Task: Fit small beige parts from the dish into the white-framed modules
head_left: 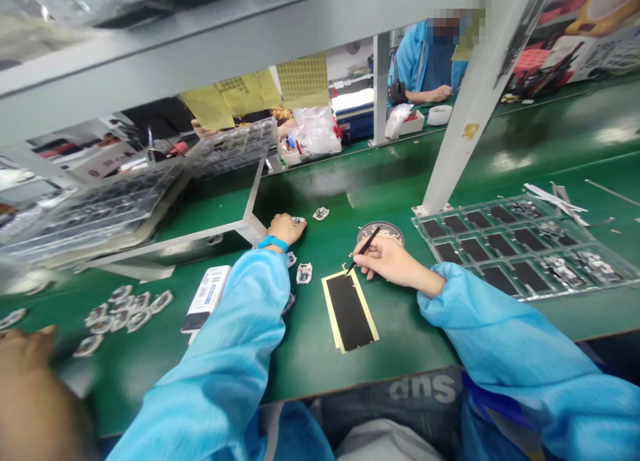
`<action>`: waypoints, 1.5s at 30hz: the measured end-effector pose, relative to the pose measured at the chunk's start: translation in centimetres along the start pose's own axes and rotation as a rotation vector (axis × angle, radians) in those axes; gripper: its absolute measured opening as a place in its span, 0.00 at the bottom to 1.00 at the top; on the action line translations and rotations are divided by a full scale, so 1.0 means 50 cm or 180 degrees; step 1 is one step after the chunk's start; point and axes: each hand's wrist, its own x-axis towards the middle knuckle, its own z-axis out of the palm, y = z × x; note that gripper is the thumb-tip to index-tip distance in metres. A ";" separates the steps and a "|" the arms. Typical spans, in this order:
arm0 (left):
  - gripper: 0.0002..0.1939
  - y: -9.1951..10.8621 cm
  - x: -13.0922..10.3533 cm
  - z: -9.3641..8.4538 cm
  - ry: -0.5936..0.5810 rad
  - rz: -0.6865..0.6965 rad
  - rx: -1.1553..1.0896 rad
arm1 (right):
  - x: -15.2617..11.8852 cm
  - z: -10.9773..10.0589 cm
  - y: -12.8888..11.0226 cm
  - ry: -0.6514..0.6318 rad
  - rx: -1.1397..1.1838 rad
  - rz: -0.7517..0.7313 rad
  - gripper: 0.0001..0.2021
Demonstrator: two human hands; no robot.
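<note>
My right hand is closed on black tweezers, whose tips point down at the top edge of a black sheet with a yellow border. My left hand, with a blue band at the wrist, reaches to the shelf leg, its fingers on a small white-and-metal part. Similar parts lie close by, one to its right and another nearer me. Behind my right hand is a round dish holding small pale bits.
A clear tray of black pieces and parts lies right, beside a white post. Left are a white box, a cluster of parts and another person's blurred hand. Someone in blue sits across the bench.
</note>
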 end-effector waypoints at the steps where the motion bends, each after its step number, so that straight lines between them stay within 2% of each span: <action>1: 0.20 0.005 -0.019 -0.005 -0.0022 0.0058 -0.0129 | 0.000 0.003 0.006 -0.0051 -0.0092 -0.0111 0.20; 3: 0.23 0.015 -0.078 -0.009 -0.0124 0.0197 -0.0441 | 0.000 0.007 0.018 0.0019 -0.0234 -0.0295 0.15; 5: 0.26 0.022 -0.157 -0.002 -0.0420 0.0323 -0.0810 | 0.002 0.011 0.031 0.0148 -0.0175 -0.0357 0.13; 6: 0.27 0.022 -0.198 0.005 -0.0671 0.0402 -0.1060 | 0.004 0.014 0.038 0.0183 -0.0110 -0.0343 0.12; 8: 0.28 0.017 -0.271 0.025 -0.1307 0.0517 -0.2031 | 0.007 0.020 0.050 0.0212 -0.0059 -0.0299 0.12; 10: 0.25 0.008 -0.319 0.045 -0.1395 0.0602 -0.2157 | 0.008 0.025 0.060 0.0223 -0.0137 -0.0249 0.11; 12: 0.24 -0.001 -0.341 0.060 -0.1273 0.0741 -0.1858 | 0.008 0.028 0.066 0.0253 -0.0241 -0.0212 0.10; 15: 0.24 -0.007 -0.343 0.065 -0.1192 0.0897 -0.1598 | 0.006 0.029 0.071 0.0238 -0.0326 -0.0183 0.09; 20: 0.24 -0.006 -0.339 0.056 -0.1262 0.0878 -0.1578 | 0.004 0.028 0.067 0.0192 -0.0347 -0.0163 0.09; 25: 0.24 -0.004 -0.338 0.058 -0.1312 0.0796 -0.1719 | -0.005 0.025 0.031 0.0297 -0.0042 -0.0187 0.13; 29: 0.19 -0.002 -0.335 0.069 -0.1248 0.0561 -0.2166 | -0.021 0.027 -0.002 0.0528 0.0016 -0.0557 0.10; 33: 0.08 -0.003 -0.333 0.082 -0.1082 0.0413 -0.2369 | -0.035 0.034 -0.013 0.0650 -0.0407 -0.1017 0.04; 40: 0.09 -0.009 -0.333 0.082 -0.1212 0.0496 -0.2398 | -0.038 0.040 -0.006 0.0472 -0.1343 -0.1399 0.03; 45: 0.09 -0.007 -0.333 0.077 -0.1215 0.0534 -0.2287 | -0.036 0.041 0.001 0.0374 -0.1557 -0.1525 0.04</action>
